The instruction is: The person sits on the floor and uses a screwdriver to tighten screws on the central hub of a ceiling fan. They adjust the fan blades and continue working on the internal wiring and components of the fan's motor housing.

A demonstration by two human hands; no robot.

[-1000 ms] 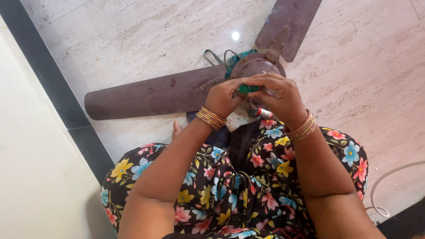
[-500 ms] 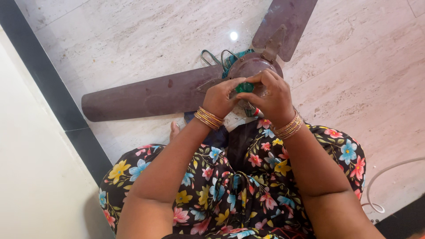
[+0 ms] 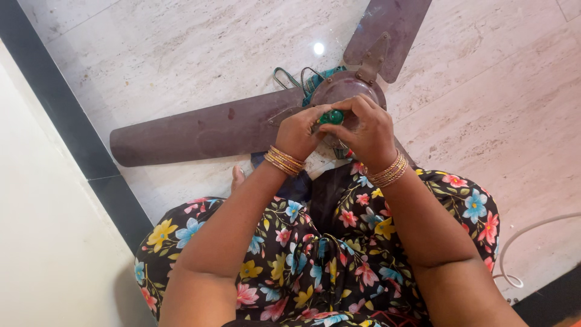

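A brown ceiling fan lies on the marble floor, its round motor hub just beyond my hands. One long blade points left and another blade points up to the right. My left hand and my right hand meet over the near side of the hub, both pinching a small green object between the fingertips. Gold bangles sit on both wrists. My hands hide the part of the hub beneath them.
A teal cloth with dark cords lies behind the hub. A black floor border runs along a pale wall at left. A white cable curls on the floor at right. My lap in floral fabric fills the foreground.
My hands have stayed together on the green object over the hub, with only small finger shifts. The view has moved slightly.
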